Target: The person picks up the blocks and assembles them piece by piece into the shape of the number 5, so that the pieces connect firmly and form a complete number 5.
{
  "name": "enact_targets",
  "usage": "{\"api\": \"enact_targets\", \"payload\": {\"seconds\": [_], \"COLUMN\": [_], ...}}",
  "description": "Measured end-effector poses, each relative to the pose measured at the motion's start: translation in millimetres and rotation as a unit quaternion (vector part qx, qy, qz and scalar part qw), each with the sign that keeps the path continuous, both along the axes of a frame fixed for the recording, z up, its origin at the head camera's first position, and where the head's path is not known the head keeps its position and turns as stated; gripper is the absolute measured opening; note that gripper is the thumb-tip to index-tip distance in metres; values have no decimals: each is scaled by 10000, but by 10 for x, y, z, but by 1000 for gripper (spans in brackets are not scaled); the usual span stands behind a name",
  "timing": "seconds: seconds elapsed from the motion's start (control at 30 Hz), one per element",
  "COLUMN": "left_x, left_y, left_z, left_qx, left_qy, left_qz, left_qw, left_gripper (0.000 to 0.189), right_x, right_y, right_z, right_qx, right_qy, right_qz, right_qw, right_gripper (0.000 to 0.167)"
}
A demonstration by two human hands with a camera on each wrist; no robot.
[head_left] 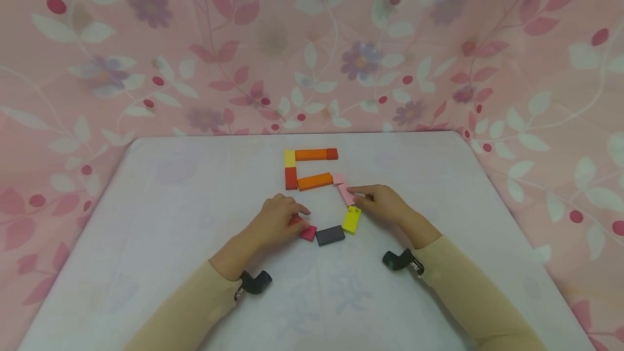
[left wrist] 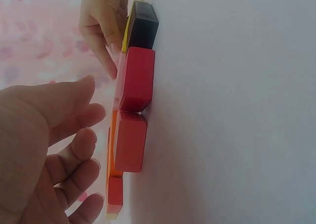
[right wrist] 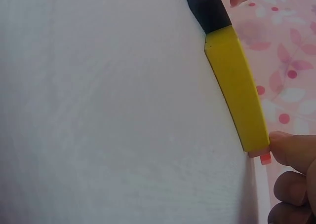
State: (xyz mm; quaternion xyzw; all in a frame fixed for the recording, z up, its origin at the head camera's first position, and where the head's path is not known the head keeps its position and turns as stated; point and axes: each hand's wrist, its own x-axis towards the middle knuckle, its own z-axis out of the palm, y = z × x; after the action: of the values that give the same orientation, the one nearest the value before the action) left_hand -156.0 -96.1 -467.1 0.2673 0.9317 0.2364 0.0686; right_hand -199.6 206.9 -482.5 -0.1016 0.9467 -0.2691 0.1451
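Small coloured blocks lie end to end on the white table, shaped like a 5. My left hand (head_left: 280,218) hovers beside the crimson block (head_left: 308,233); in the left wrist view its loosely bent fingers hold nothing, and a lighter red block (left wrist: 131,142) adjoins the crimson one. At the right of the figure, my right hand (head_left: 385,203) has its index finger stretched along the long pink block (head_left: 345,194), touching its edge. Below that block sit the yellow block (head_left: 351,220) and the dark grey block (head_left: 330,235). A small pink block (head_left: 338,179) adjoins the long one's upper end.
The figure's upper part has two orange blocks (head_left: 311,155), a pale yellow block (head_left: 290,158) and a red block (head_left: 291,178), with a small red-orange block (head_left: 332,154) at the top end. Pink floral cloth (head_left: 273,47) stands behind the white table (head_left: 146,205).
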Motion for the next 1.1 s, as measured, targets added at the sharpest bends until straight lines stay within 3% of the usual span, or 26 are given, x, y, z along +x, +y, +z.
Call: {"api": "enact_targets", "payload": {"seconds": [0.23, 0.57, 0.7, 0.9, 1.1], "left_x": [17, 28, 23, 50, 66], "left_y": [13, 78, 136, 225, 266], "left_z": [-10, -55, -76, -106, -107], "left_qx": [101, -35, -193, -403, -572], "left_qy": [96, -1, -13, 95, 169], "left_qz": [-121, -219, -392, -653, -757], "left_qw": [9998, 9998, 9990, 9970, 9953], "left_gripper": [29, 34, 40, 42, 38], "right_x": [-2, 30, 90, 149, 159], "right_y": [12, 70, 154, 167, 160], "right_z": [-35, 46, 92, 25, 34], "right_qx": [-58, -184, -482, -945, -856], "right_qy": [225, 108, 38, -127, 65], "right_qz": [116, 286, 726, 1586, 1819], "right_qw": [9997, 9994, 9962, 9827, 9796], "right_gripper": [42, 44, 38, 36, 38]}}
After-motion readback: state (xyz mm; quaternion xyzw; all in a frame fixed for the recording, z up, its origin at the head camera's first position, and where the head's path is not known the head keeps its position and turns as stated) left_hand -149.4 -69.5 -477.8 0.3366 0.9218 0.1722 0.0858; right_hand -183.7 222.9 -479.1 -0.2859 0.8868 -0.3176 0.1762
